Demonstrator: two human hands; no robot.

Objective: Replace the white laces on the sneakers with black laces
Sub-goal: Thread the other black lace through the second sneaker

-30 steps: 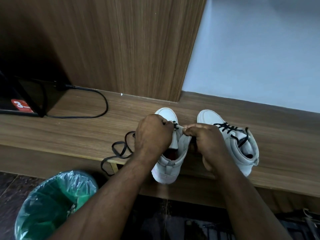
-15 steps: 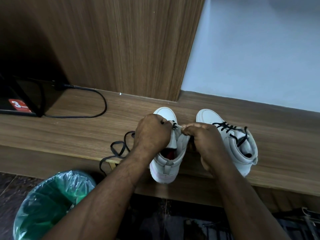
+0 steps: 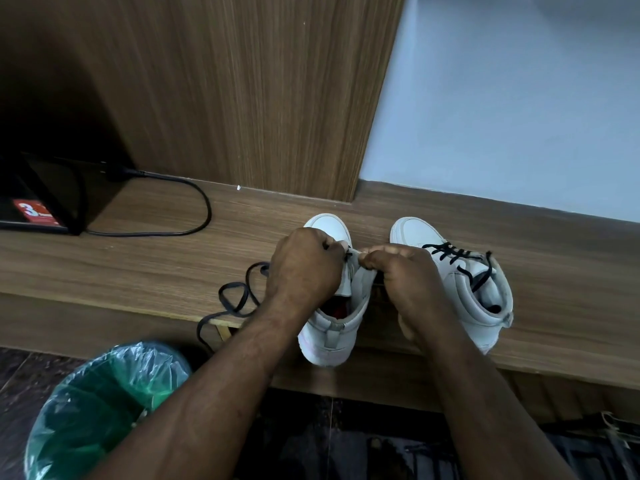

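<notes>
Head view: left sneaker [image 3: 327, 337] and right sneaker [image 3: 450, 284] are sitting side by side on the wooden ledge [image 3: 138, 271], and the right one is already wearing black. The black lace [image 3: 219, 297] is trailing off the ledge. It looks limp, light and flat, so best pinched near the stiff tip. The left hand [image 3: 304, 268] is gripping it at the eyelets. The right hand [image 3: 405, 275] is pinching the left sneaker's upper edge.

Interior of a lived-in room: a wood-laminate ledge [image 3: 138, 265] runs below matching panelling [image 3: 242, 98] and a pale painted wall [image 3: 519, 98]. A plastic-lined waste bin [image 3: 97, 410] stands on the dark tiled floor [image 3: 20, 368].
</notes>
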